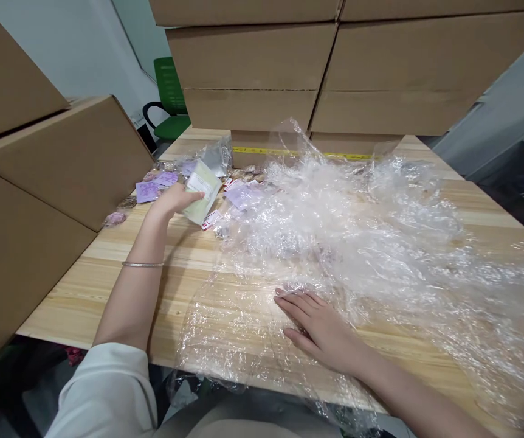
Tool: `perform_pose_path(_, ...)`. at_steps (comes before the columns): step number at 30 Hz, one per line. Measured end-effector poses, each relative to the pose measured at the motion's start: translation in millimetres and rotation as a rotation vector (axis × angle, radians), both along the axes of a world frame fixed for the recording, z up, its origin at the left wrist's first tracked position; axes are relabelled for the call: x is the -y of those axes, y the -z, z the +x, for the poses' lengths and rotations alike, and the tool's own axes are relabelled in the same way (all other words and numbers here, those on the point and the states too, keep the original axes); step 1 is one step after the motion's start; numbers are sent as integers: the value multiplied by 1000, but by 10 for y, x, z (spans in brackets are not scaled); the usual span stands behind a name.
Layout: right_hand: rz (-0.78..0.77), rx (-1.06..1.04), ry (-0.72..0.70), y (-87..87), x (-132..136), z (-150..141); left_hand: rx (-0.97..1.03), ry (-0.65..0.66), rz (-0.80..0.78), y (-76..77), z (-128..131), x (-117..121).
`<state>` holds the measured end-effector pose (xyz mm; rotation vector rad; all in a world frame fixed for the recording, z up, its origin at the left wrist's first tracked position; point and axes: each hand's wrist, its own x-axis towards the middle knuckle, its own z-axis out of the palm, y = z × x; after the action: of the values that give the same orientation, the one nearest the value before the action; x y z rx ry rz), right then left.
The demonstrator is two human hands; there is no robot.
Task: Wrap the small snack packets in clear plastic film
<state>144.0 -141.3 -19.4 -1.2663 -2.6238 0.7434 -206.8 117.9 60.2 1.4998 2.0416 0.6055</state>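
Here, a pale green packet [202,181] is held over the far left part of the wooden bench [77,298], just left of a large heap of crumpled clear film [330,225]. Its long axis runs obliquely, the near end set to the left and the far end leaning right, away from the person; the broad printed face is turned upward. The left hand [174,201] pinches the packet at its left edge, the thumb laid across the upper face (the fingers beneath are hidden). A thin bracelet [142,264] encircles the left forearm. The right hand [319,328] lies palm down on the near part of the film, its fingers extended toward the far left and lying close together, the thumb slightly apart. Small purple packets [148,191] lie beyond and beside the left hand, near a silvery pouch [219,158]; a red-and-white card [211,220] shows just beside the near end of the pale green packet. Large cardboard boxes [253,64] are stacked at the far side, with a yellow strip [255,150] along their base; a green chair [169,85] appears behind, to the left.
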Motion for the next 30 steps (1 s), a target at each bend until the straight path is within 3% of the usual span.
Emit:
perform_pose_path(4, 21, -16, -4, 4, -4, 7, 447, -35, -29, 146, 232, -130)
perform_pose_path(11, 46, -49, -8, 3, -13, 9, 754, -94, -41, 402, 583, -260)
perform_pose_path(15, 46, -56, -8, 1, -18, 11, 815, -122, 37, 326, 579, -213)
perform_pose_path(18, 43, -52, -10, 1, -17, 10, 753, -76, 280, 97, 527, -94)
perform_pose_path(22, 50, -75, -9, 36, -12, 6, 483, 155, 789, -383, 508, 284)
perform_pose_path(24, 52, -127, 3, 61, -6, 13, 463, 194, 875, -600, 550, 589)
perform_pose_path(27, 86, -377, 73, 21, 28, 41, 649, 240, 792, -757, 676, 1128)
perform_pose_path(30, -13, -728, 291, -179, 111, 54, 838, 306, 472, -667, 854, 1657)
